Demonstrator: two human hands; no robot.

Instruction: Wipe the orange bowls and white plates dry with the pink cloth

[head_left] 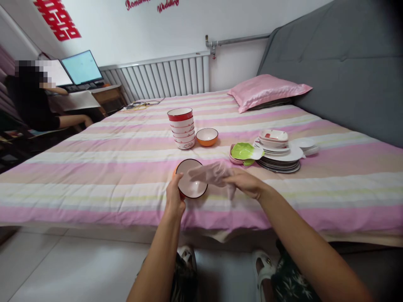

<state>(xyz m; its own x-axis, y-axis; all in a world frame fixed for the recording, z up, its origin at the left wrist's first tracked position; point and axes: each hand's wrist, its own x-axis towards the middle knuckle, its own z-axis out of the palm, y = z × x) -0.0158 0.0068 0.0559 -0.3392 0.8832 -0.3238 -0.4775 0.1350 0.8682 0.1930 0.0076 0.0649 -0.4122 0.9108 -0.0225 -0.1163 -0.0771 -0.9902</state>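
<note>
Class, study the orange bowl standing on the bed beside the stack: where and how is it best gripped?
Probably by the right rim of the orange bowl, from the near right, thumb inside, fingers outside: it sits upright, mouth open, while the bowl stack stands close on its left.

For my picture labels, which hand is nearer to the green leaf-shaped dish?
Right. The right hand, gripping a cloth, is just in front of the green leaf-shaped dish; the left hand, holding a bowl, is farther, to its left.

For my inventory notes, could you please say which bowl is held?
The tilted bowl in the left hand; the stacked bowls and the orange bowl beside them stand upright.
</note>
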